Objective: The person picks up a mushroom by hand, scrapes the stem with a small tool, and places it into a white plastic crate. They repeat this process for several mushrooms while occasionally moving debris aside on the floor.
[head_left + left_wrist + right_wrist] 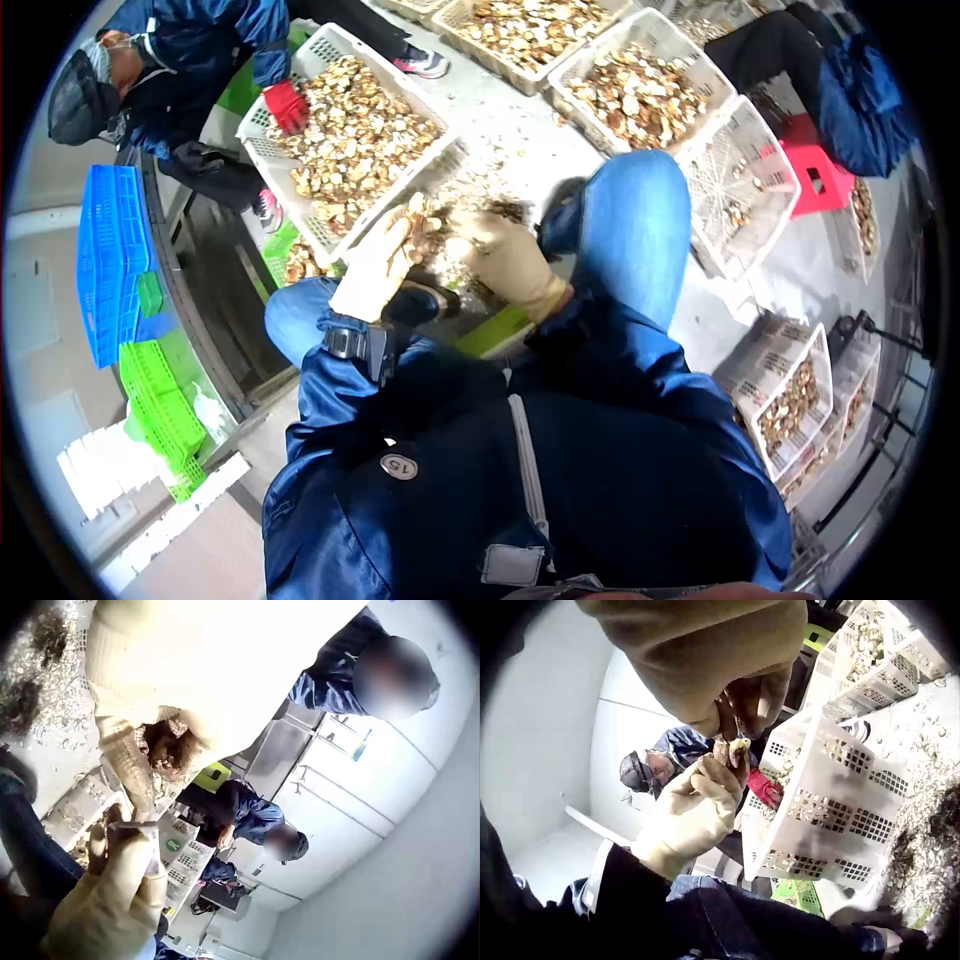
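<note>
My left hand (378,268), in a pale glove, holds a brown mushroom piece (418,232) over the floor between my knees. The left wrist view shows that hand (202,667) curled round the dark piece (169,750). My gloved right hand (510,262) is close beside it, blurred in the head view. Below the left hand in the left wrist view, the right hand (116,900) pinches a small flat object (137,826), its kind unclear. In the right wrist view, the right fingers (761,697) reach the piece (732,753) held by the left hand (697,814).
A white crate (440,155) heaped with cut mushroom pieces stands ahead on the left; a person's red glove (287,107) is in it. More crates (712,90) stand ahead right, near a red stool (815,165) and another person. Scraps (490,185) litter the floor.
</note>
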Tool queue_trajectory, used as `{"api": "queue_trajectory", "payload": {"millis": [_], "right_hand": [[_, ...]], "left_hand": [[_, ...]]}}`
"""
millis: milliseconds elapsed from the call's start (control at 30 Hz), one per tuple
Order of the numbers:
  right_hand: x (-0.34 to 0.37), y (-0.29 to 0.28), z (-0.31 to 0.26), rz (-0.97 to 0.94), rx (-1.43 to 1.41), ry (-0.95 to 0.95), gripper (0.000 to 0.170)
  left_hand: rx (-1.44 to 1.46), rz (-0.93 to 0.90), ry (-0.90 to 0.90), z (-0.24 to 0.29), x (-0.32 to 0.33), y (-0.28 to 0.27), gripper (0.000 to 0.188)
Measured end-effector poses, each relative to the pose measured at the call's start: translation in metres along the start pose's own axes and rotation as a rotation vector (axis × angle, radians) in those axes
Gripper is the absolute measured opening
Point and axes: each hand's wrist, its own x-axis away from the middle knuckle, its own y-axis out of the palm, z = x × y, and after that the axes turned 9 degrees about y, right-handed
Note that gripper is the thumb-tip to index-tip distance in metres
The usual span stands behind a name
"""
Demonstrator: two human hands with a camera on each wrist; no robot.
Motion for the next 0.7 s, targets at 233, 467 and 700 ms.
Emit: {"api": "queue_trajectory", "payload": {"millis": [233,467,700], "right_hand": [[0.006,0.003,0.006,-0.037,-0.134,-0.002,0.022],[0.016,0.014,0.021,0.072,-0.181,0.056,0.024],[0.017,0.012,0.021,0.026,-0.163,0.028,0.024]], "left_hand": [[-0.305,0.03,-0.191,-0.014,0.031,0.019,0.035],[-0.264,0.099,-0.219,-0.031,0.038,0.004,0.037],[-1.498,-0.35,0.49,-0.054,0.037,-0.056,0.053]]}}
